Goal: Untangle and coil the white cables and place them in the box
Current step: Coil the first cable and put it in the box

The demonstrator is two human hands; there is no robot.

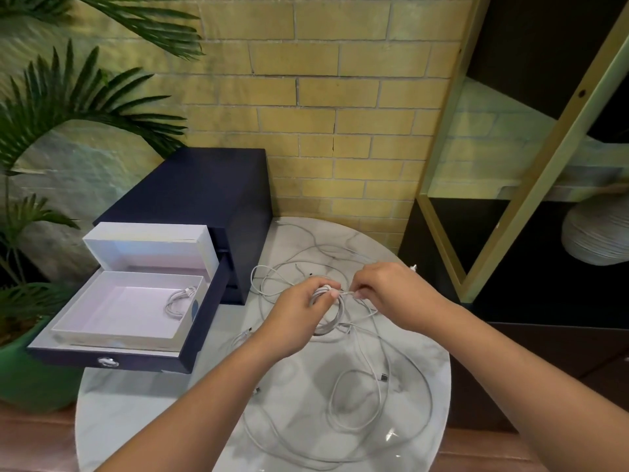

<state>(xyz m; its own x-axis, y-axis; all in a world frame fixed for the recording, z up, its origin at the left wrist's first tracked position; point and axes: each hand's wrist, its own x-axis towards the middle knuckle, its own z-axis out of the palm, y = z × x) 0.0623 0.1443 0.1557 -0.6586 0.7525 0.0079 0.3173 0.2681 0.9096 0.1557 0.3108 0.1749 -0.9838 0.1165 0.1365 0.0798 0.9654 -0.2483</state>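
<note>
I see white cables (pixel 325 330), a grey-veined white table (pixel 136 403), a navy chest (pixel 204 185) (its box (pixel 129 308) white) and a yellow brick wall (pixel 340 97).

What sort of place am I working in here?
Probably a living room or lounge corner: a round marble table against a brick wall, a potted palm and a shelf unit.

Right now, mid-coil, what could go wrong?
The coil in the left hand may spring loose if that grip eases. The strand the right hand pinches seems to run into the loose cables on the table; pulling could tighten the tangle or drag a plug off the edge.
</note>
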